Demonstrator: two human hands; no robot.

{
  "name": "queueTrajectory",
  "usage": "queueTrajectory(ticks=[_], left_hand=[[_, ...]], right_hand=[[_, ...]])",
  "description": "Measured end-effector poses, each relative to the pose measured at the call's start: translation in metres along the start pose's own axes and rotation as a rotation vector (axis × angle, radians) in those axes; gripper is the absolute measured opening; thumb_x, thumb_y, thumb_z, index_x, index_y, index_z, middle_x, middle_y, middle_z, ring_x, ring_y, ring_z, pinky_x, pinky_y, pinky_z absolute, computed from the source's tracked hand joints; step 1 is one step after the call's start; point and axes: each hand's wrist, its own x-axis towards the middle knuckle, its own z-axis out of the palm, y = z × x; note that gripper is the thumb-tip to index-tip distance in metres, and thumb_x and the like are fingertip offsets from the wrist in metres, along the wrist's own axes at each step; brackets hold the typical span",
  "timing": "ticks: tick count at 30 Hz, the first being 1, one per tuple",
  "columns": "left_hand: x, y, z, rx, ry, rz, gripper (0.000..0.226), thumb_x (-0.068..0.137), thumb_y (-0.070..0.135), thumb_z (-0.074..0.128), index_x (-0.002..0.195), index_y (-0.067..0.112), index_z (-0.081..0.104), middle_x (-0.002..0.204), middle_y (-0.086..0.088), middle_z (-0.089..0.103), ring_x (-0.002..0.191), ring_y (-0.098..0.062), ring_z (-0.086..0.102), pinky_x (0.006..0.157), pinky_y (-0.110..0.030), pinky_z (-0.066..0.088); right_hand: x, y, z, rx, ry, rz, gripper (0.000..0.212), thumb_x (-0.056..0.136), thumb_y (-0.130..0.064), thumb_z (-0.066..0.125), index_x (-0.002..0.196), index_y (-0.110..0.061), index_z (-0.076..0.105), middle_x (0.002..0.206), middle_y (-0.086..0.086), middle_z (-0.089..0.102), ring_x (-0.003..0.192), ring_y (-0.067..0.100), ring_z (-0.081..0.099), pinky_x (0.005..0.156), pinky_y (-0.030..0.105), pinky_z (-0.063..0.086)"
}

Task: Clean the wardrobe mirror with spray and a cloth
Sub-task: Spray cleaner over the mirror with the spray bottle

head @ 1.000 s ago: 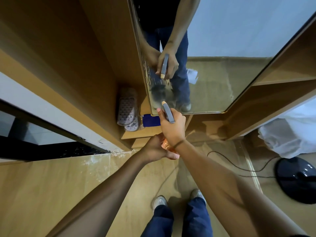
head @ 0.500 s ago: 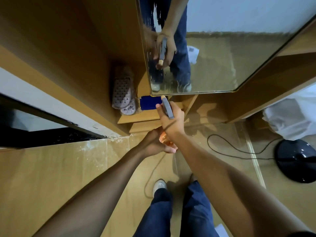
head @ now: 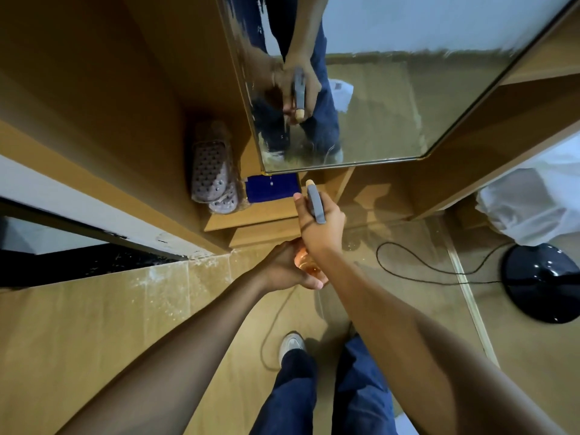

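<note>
Right grip (head: 320,224) wrapped on spray bottle (head: 314,205), left grip (head: 284,266) cupping base. Nozzle at mirror's (head: 392,105) six o'clock edge: risks overspray onto shelf (head: 251,216).

No legible text anywhere.

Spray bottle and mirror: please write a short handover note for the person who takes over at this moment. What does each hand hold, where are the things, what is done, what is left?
Right hand: grips the head of the spray bottle, nozzle aimed toward the lower edge of the mirror.
Left hand: holds the bottle's orange body from below.
Mirror: its lower part looks wet and streaked with spray; the upper part looks clearer.
Cloth: I cannot say for sure; a folded blue item lies on the shelf under the mirror.
Done: spray applied low on the glass.
Left: probably get a cloth and wipe the glass dry.
</note>
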Motion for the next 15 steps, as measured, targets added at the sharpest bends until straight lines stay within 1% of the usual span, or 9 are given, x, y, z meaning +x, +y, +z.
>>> queueTrajectory(ticks=[4, 8, 10, 12, 15], left_hand=[[0.009, 0.011, 0.008, -0.041, 0.002, -0.009, 0.052, 0.066, 0.013, 0.083, 0.107, 0.028, 0.055, 0.096, 0.014, 0.063, 0.088, -0.002, 0.059, 0.073, -0.019, 0.045], [0.016, 0.021, 0.016, -0.034, 0.002, -0.010, 0.052, 0.066, 0.015, 0.083, 0.102, 0.035, 0.051, 0.096, 0.016, 0.061, 0.089, 0.000, 0.058, 0.072, -0.018, 0.046], [0.018, 0.025, 0.019, -0.023, 0.000, -0.006, 0.051, 0.066, 0.016, 0.084, 0.102, 0.034, 0.053, 0.097, 0.014, 0.063, 0.090, -0.001, 0.059, 0.072, -0.019, 0.047], [0.021, 0.029, 0.021, 0.007, -0.001, 0.003, 0.048, 0.066, 0.015, 0.084, 0.101, 0.031, 0.055, 0.096, 0.013, 0.064, 0.087, -0.001, 0.059, 0.070, -0.019, 0.046], [0.027, 0.035, 0.026, 0.035, 0.002, 0.019, 0.046, 0.067, 0.015, 0.083, 0.104, 0.023, 0.059, 0.094, 0.011, 0.065, 0.083, 0.000, 0.059, 0.066, -0.017, 0.045]], right_hand=[[0.005, -0.004, -0.017, 0.041, -0.015, -0.016, 0.020, 0.094, -0.022, 0.063, 0.094, -0.003, 0.061, 0.067, -0.005, 0.052, 0.051, -0.004, 0.047, 0.051, 0.009, 0.039], [0.012, -0.006, -0.028, 0.035, -0.001, -0.030, 0.017, 0.094, -0.025, 0.063, 0.087, -0.009, 0.059, 0.067, -0.004, 0.051, 0.051, -0.004, 0.046, 0.051, 0.009, 0.040], [0.015, -0.005, -0.031, 0.004, 0.027, -0.014, 0.020, 0.094, -0.029, 0.063, 0.084, -0.012, 0.058, 0.066, -0.005, 0.051, 0.050, -0.003, 0.046, 0.052, 0.011, 0.041], [0.018, -0.005, -0.034, -0.023, 0.061, 0.002, 0.024, 0.093, -0.034, 0.063, 0.083, -0.012, 0.059, 0.064, -0.004, 0.051, 0.049, -0.001, 0.045, 0.052, 0.011, 0.041], [0.022, -0.006, -0.042, -0.070, 0.095, 0.001, 0.028, 0.093, -0.035, 0.063, 0.079, -0.011, 0.060, 0.060, -0.004, 0.049, 0.046, 0.001, 0.042, 0.047, 0.010, 0.039]])
